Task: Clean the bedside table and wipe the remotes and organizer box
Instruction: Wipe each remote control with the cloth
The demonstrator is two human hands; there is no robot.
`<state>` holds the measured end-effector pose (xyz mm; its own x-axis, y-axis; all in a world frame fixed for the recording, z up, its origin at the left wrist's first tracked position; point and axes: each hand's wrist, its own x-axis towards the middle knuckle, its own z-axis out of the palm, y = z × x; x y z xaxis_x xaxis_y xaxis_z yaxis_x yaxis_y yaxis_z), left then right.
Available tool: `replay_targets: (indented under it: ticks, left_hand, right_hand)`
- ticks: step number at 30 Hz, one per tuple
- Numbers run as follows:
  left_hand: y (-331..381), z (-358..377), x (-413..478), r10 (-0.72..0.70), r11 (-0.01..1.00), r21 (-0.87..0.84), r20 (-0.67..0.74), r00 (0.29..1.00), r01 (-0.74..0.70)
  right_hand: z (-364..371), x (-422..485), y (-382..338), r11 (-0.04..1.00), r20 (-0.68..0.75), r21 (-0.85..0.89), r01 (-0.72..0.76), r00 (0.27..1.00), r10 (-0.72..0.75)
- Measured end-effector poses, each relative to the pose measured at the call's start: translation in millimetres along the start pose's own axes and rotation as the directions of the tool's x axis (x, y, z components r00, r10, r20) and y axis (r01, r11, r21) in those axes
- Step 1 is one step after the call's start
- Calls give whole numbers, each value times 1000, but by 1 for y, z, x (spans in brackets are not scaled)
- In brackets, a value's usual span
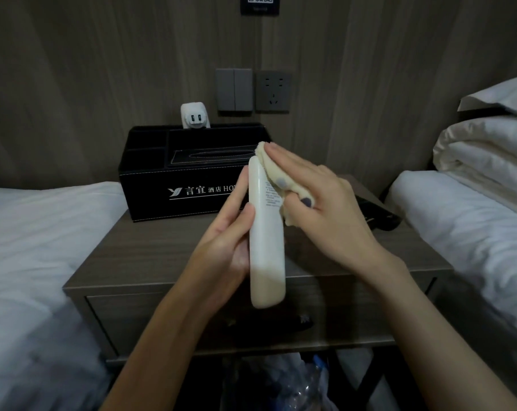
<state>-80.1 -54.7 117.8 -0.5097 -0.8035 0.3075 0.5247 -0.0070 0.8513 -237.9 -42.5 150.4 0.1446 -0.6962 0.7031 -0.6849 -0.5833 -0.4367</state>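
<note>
1. Above the near half of the bedside table (162, 250), I have the white remote (266, 232) held up on end, clear of the top.
2. Left hand (224, 247): fingers and thumb wrapped round the remote's lower half from the left side, clamped on it.
3. Right hand (325, 203): holds a cream cloth (273, 170) against the remote's upper right edge. The long fingers lie together over the cloth, and two others curl under and pinch it.
4. Step in hand, as I read it: wiping the white remote, cloth at its far end. Its near half looks bare of the cloth, so this wipe seems only partly done.
5. Black remote (379, 215): lies flat at the right edge of the table, partly hidden behind my right hand. I cannot tell whether it has been wiped.
6. Organizer box (162, 179): stands at the far left of the table against the wall, its open compartments dark. No sign either way of wiping.
7. Table top: no wet streaks that I can make out in this dim light.
8. Left to do, by my judgement: finish this remote, then the black remote, the box and the top.
</note>
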Motion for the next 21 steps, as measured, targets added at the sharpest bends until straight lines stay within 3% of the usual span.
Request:
replay_targets:
  ticks: [11,21]
  left_hand:
    - [4,-19,7,62,993,-96,-128,990,-74]
    - [15,-43,9,124,965,-188,-276,953,-180]
  right_hand:
    - [20,-15,0,995,169,40,88,981,-93]
    - [29,-35,-3,991,268,131,3,963,-38]
